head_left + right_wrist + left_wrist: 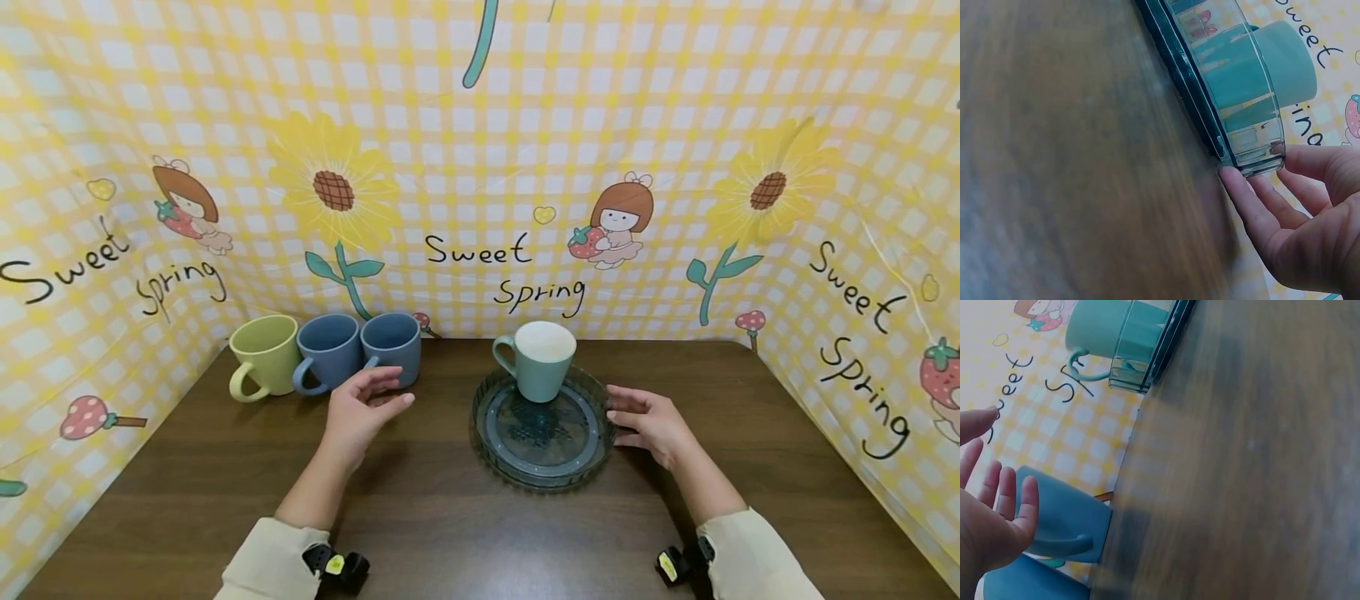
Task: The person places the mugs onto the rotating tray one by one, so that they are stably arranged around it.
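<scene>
The right hand [648, 421] lays nearly straight fingers against the tinted tray [546, 462] just leftward, not wrapping it; glass or plastic, I can't tell. Likely stiff and slick, it wants support low on both sides, since the teal mug [543, 372] inside, beyond those fingertips, looks breakable. The left hand [360, 417], fingers apart, holds nothing.

Head view faces downward; nearer wrist views, seemingly low, share the teal mug [542, 373].
</scene>
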### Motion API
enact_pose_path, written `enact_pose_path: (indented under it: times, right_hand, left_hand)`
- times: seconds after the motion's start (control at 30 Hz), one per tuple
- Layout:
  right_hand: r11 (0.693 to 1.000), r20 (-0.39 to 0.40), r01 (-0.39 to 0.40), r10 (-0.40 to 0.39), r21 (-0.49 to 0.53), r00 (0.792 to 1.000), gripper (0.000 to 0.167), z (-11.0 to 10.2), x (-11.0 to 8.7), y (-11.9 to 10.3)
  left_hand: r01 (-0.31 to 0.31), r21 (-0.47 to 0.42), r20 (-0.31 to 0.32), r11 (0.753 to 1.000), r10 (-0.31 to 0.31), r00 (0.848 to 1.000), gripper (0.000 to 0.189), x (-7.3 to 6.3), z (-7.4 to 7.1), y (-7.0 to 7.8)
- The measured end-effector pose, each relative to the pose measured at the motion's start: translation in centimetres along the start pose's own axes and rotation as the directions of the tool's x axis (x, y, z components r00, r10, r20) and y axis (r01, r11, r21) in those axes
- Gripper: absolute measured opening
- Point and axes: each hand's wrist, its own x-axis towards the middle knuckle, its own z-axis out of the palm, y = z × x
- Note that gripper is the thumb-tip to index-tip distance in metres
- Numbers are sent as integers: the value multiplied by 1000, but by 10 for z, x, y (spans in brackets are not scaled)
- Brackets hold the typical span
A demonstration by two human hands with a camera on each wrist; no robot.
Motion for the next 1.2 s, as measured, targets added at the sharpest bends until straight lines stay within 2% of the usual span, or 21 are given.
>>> enact_pose_path:
  times: [0.2, 0.33, 0.47, 0.8, 0.93, 1.2]
  right_hand:
    - [999, -1, -18, 18, 32, 1000, 59, 2, -4, 0]
    - [999, -4, -21, 21, 47, 1000, 60, 3, -5, 1]
    - [998, -6, -24, 25, 65, 1000, 60, 3, -6, 0]
    - [997, 14, -16, 15, 81, 1000, 62, 3, -11, -1]
    - [997, 13, -14, 13, 80, 1000, 61, 4, -14, -1]
    - [999, 3, -15, 15, 48, 1000, 62, 6, -17, -3]
  left_hand:
    - [-3, -18, -86, 1000, 2, 996, 46, 0, -6, -2]
    - [-11, -35, -163, 999, 5, 987, 43, -1, -8, -5]
    - [-21, -31, -212, 999, 14, 977, 41, 0, -11, -6]
    - [-18, -21, -266, 1000, 12, 964, 38, 6, -22, -10]
    - [0, -14, -282, 1000, -4, 959, 39, 8, -25, -13]
    - [51, -6, -278, 999, -50, 959, 46, 16, -31, -18]
